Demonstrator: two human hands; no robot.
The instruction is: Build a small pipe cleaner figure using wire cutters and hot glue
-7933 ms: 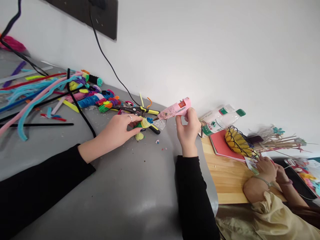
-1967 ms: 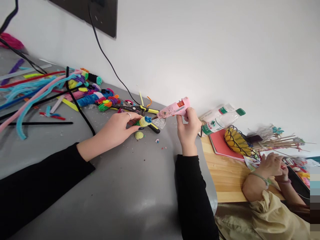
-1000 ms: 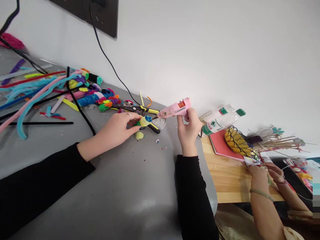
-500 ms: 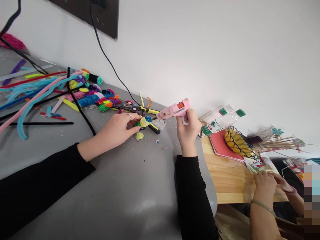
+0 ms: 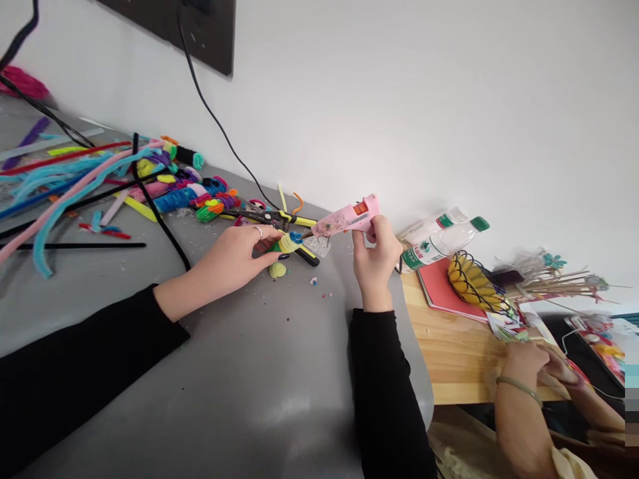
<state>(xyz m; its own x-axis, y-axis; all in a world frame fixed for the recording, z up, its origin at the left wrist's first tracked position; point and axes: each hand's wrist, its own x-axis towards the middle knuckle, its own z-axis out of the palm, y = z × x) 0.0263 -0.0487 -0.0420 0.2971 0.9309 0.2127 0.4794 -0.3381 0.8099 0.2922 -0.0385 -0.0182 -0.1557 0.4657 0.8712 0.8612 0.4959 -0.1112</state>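
Note:
My left hand (image 5: 244,251) is closed around a small roll of coiled pipe cleaner (image 5: 289,242), green and yellow with a blue end facing right. My right hand (image 5: 375,256) grips a pink hot glue gun (image 5: 344,219) by its handle. The nozzle points left and meets the blue end of the roll, or hovers right by it; I cannot tell which. Under my left fingertips a pale yellow coiled disc (image 5: 277,269) lies on the grey mat (image 5: 239,379). Pliers with yellow and black handles (image 5: 269,217) lie just behind the roll.
Loose pipe cleaners (image 5: 74,179) and several coiled pieces (image 5: 190,193) cover the left side. A black cable (image 5: 214,120) hangs from a dark panel (image 5: 200,33). Plastic bottles (image 5: 434,246), a red notebook (image 5: 449,293) and a basket (image 5: 472,283) stand right, near a co-worker's hands (image 5: 529,359).
My hands, the roll and the glue gun hold almost the same place throughout. On the right, the co-worker's hands and arms have shifted about over the wooden table.

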